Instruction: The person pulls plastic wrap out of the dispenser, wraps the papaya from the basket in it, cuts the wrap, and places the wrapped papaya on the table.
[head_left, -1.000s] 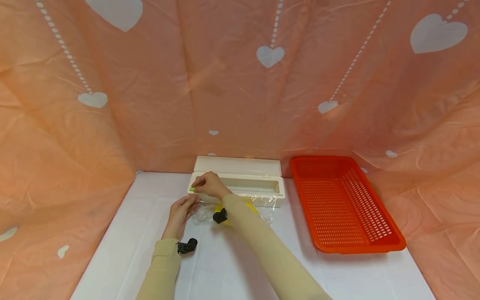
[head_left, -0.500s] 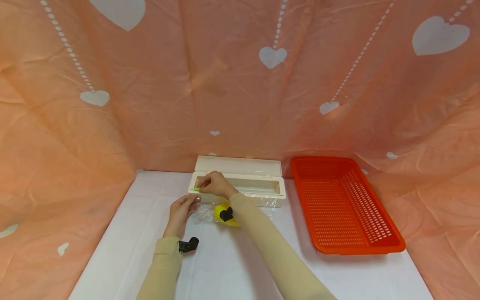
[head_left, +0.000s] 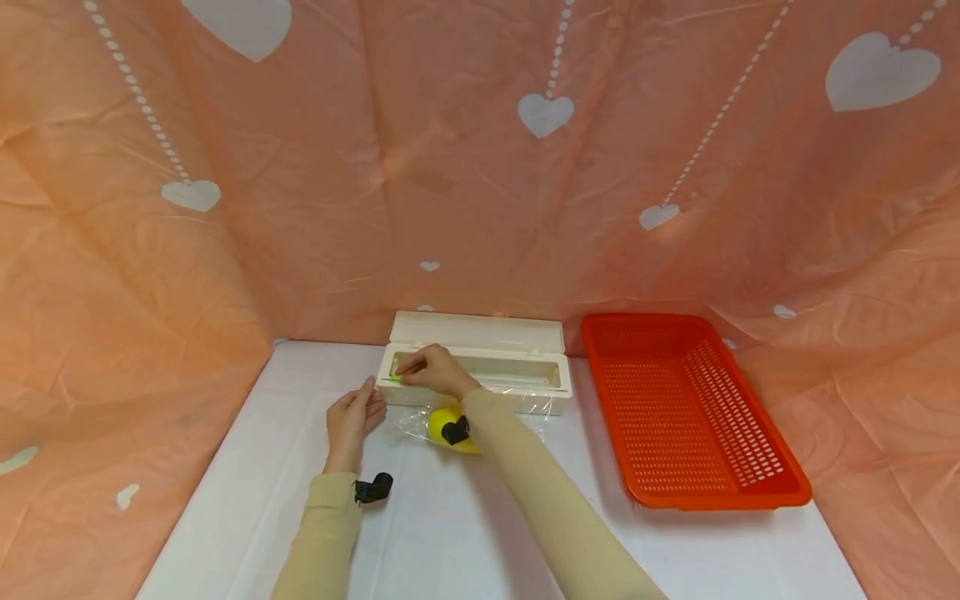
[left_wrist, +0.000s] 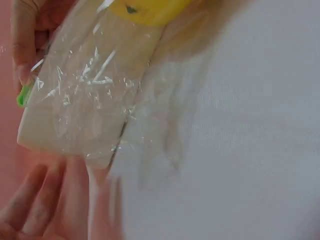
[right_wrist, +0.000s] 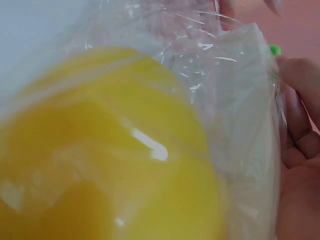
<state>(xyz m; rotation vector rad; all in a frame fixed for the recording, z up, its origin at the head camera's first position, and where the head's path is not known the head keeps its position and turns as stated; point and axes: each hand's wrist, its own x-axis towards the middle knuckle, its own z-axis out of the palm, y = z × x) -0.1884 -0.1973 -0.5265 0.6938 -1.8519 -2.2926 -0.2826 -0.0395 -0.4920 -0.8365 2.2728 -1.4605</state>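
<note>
At the left end of a long, narrow off-white box [head_left: 565,383], whose lengthwise axis runs left to right before the person, a small bright-green tab-like piece [head_left: 395,377] is pinched on the front edge by the curled fingers of the right hand [head_left: 437,372], with most of the box's length lying to its right. The left hand [head_left: 351,423] is held with fingers loosely extended just beside the left front corner, whether touching cannot be told, while crumpled clear plastic film [left_wrist: 100,80] is draped down the front, round a glossy yellow rounded object [right_wrist: 125,140].
</note>
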